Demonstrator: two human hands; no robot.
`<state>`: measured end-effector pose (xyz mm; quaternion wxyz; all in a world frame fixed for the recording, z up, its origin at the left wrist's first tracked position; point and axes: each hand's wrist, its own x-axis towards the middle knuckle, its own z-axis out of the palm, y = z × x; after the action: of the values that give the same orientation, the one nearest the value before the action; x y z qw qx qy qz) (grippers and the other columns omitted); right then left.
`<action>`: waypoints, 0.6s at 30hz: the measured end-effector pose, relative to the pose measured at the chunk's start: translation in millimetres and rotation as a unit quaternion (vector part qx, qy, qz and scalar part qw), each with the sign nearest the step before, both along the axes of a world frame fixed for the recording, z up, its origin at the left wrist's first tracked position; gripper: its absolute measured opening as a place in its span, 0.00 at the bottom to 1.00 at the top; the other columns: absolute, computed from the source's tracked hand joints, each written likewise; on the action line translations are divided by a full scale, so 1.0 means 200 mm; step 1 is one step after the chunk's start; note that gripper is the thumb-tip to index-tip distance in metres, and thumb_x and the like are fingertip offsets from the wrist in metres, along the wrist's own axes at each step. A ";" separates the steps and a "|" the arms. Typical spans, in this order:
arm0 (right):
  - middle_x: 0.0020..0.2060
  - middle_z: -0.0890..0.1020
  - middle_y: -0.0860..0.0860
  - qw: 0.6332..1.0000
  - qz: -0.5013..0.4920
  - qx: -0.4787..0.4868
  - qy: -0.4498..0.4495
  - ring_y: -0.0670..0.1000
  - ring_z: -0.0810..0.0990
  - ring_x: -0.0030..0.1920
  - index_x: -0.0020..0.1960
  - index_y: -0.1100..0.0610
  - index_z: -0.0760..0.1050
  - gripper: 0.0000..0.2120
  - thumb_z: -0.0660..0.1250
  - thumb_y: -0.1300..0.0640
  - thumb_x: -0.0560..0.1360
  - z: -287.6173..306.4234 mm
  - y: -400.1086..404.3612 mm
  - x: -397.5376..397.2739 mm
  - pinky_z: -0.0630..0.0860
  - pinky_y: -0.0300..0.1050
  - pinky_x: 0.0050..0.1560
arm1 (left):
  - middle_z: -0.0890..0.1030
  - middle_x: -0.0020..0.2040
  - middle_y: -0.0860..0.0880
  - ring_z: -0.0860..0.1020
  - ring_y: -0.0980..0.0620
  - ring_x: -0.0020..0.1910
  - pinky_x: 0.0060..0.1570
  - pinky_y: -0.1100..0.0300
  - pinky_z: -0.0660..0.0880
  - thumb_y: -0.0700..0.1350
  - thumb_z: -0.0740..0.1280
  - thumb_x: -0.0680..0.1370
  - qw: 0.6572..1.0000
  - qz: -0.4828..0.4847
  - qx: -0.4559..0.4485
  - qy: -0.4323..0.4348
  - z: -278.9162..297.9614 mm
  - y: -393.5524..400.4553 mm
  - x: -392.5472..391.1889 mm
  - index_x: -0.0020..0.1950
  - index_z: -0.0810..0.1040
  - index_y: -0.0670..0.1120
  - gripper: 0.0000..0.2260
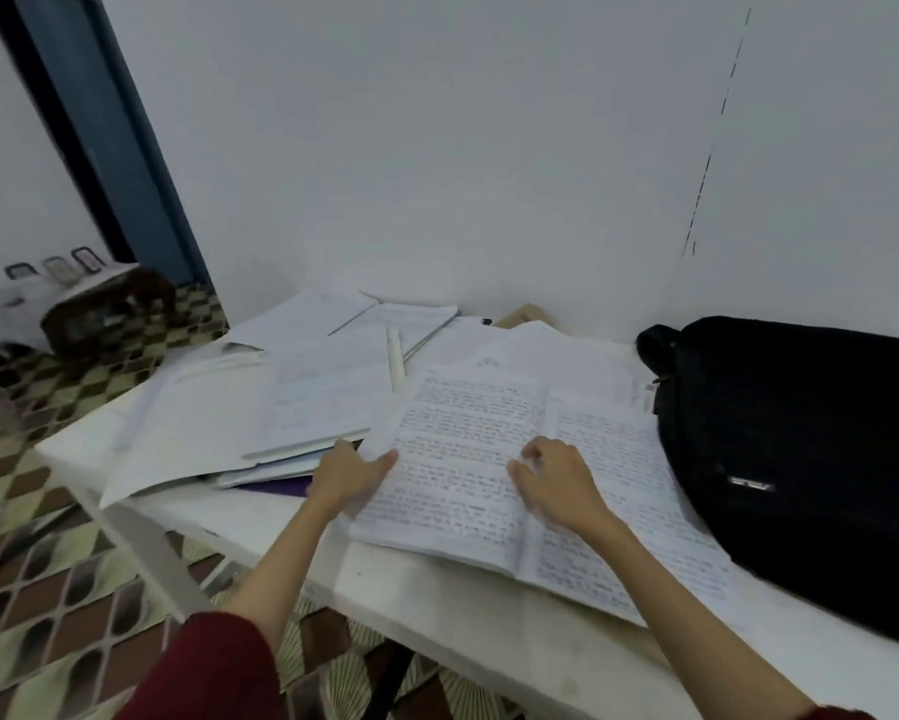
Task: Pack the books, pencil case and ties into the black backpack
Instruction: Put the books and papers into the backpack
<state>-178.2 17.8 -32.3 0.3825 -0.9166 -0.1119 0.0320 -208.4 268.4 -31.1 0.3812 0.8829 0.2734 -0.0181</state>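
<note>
An open notebook full of handwriting lies near the front of the white table. My left hand rests at the notebook's left edge, thumb on the page and fingers at its side. My right hand lies flat on the notebook near the centre fold, fingers bent. A black backpack lies on its side at the right end of the table, touching the notebook's right page. Several more open books and loose papers are piled to the left and behind. No pencil case or ties can be made out.
A white rolled stick-like object lies among the papers. A brown cardboard piece sits against the white wall. A purple cover peeks from under the pile. Patterned floor and a dark low stool are at left, beside a blue door.
</note>
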 end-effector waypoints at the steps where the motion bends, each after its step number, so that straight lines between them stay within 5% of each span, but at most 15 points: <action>1: 0.58 0.76 0.55 1.000 -0.014 0.013 0.002 0.49 0.72 0.54 0.61 0.60 0.73 0.17 0.62 0.50 0.79 0.00 0.01 0.00 0.65 0.37 0.50 | 0.80 0.57 0.43 0.79 0.45 0.50 0.48 0.54 0.77 0.59 0.69 0.73 0.999 -0.005 -0.033 -0.008 0.03 0.02 0.01 0.59 0.75 0.40 0.25; 4: 0.55 0.79 0.53 0.997 -0.048 0.051 0.013 0.48 0.74 0.51 0.59 0.60 0.76 0.16 0.62 0.51 0.78 0.02 0.03 -0.01 0.67 0.39 0.50 | 0.81 0.53 0.42 0.81 0.47 0.42 0.37 0.56 0.77 0.47 0.70 0.75 0.976 -0.034 -0.212 -0.024 0.18 0.07 0.04 0.59 0.73 0.40 0.17; 7: 0.52 0.80 0.52 0.992 -0.076 0.102 0.026 0.48 0.75 0.49 0.56 0.59 0.77 0.14 0.62 0.51 0.78 0.04 0.07 -0.03 0.69 0.40 0.49 | 0.80 0.55 0.42 0.82 0.44 0.46 0.42 0.50 0.80 0.43 0.69 0.76 0.954 -0.084 -0.282 -0.052 0.31 0.08 0.07 0.66 0.68 0.43 0.20; 10: 0.53 0.80 0.58 0.975 -0.084 0.188 0.080 0.50 0.75 0.47 0.56 0.61 0.77 0.14 0.61 0.51 0.79 0.07 0.12 -0.02 0.71 0.42 0.48 | 0.80 0.54 0.42 0.82 0.44 0.45 0.42 0.49 0.80 0.42 0.68 0.76 0.961 -0.112 -0.209 -0.145 0.45 0.04 0.11 0.61 0.71 0.44 0.14; 13: 0.61 0.77 0.54 0.952 -0.037 0.260 0.154 0.52 0.76 0.56 0.63 0.56 0.73 0.17 0.57 0.47 0.81 0.15 0.19 0.02 0.72 0.45 0.55 | 0.79 0.53 0.44 0.79 0.45 0.46 0.44 0.53 0.77 0.42 0.69 0.75 0.954 -0.145 -0.090 -0.247 0.65 0.05 0.14 0.53 0.73 0.45 0.09; 18: 0.59 0.79 0.53 0.915 -0.006 0.355 0.192 0.54 0.78 0.56 0.64 0.55 0.72 0.27 0.50 0.37 0.78 0.34 0.21 0.09 0.74 0.48 0.56 | 0.78 0.55 0.45 0.75 0.44 0.54 0.44 0.58 0.67 0.47 0.66 0.76 0.913 -0.244 0.214 -0.248 0.86 -0.15 0.15 0.58 0.74 0.44 0.13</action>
<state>-160.0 60.5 35.8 0.6971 -0.6973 -0.0350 0.1630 -177.6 239.2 140.9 0.2224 0.9588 -0.0567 0.1676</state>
